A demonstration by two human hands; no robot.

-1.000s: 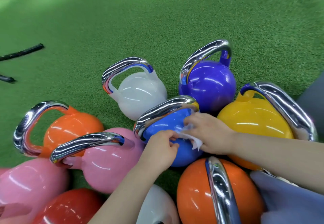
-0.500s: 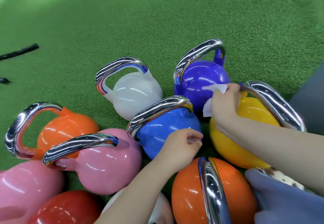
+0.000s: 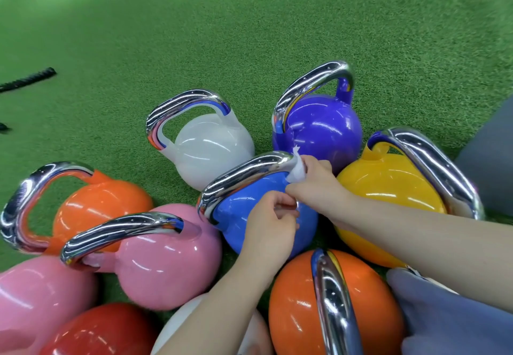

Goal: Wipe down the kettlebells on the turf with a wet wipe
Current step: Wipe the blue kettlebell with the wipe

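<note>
Wiping the blue kettlebell [image 3: 249, 215] handle at its 2 o'clock end, right hand [image 3: 319, 185] pinches the wipe [image 3: 296, 170]; left hand [image 3: 270, 215] is curled, its hold unclear; many bells likely remain.

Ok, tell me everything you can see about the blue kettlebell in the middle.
The blue kettlebell has a glossy round blue body and a chrome handle arching over it. It stands on the green turf in a cluster, between the white, purple, yellow, pink and orange ones. The right hand holds a white wet wipe against the handle's right end. The left hand, fingers curled, rests on its body.
</note>
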